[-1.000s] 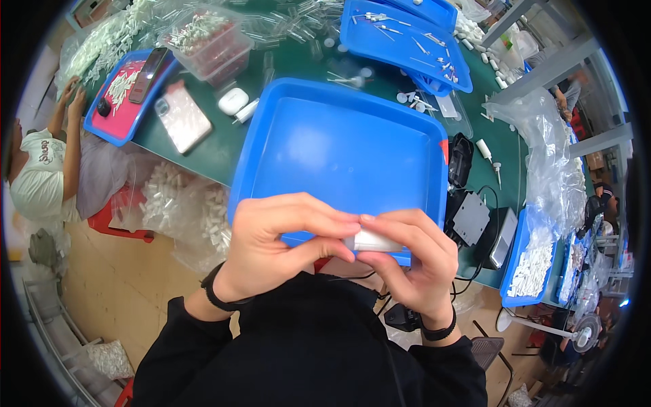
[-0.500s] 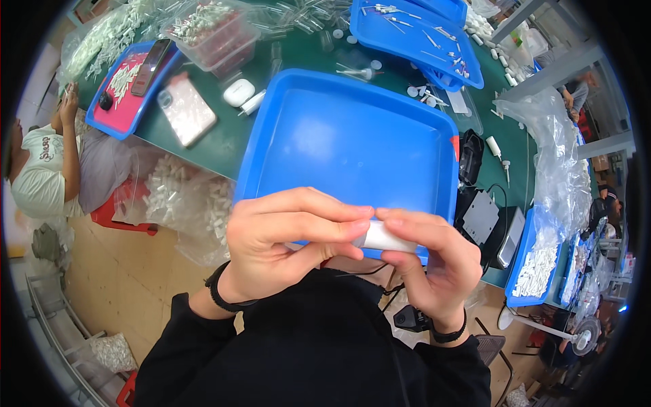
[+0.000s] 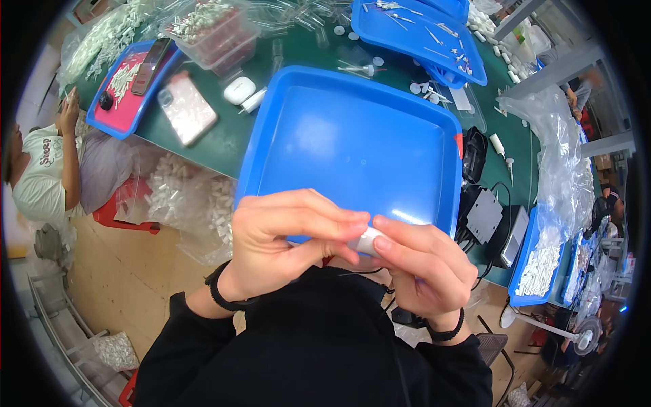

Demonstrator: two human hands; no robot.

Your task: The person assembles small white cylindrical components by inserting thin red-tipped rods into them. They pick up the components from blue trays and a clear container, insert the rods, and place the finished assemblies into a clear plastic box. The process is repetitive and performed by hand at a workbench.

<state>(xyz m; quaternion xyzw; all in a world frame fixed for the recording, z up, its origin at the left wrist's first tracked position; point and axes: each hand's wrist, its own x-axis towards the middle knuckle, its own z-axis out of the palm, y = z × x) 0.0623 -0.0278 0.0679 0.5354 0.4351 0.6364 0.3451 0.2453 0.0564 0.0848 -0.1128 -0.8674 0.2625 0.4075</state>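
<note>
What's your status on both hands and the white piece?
Left hand and right hand pinching white piece. Piece partly covered, near edge of blue tray. No obstruction visible.

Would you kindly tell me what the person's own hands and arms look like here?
The left hand and right hand are both ungloved. Plain black sleeves stop short of narrow, dark wristbands, one on each side.
</note>
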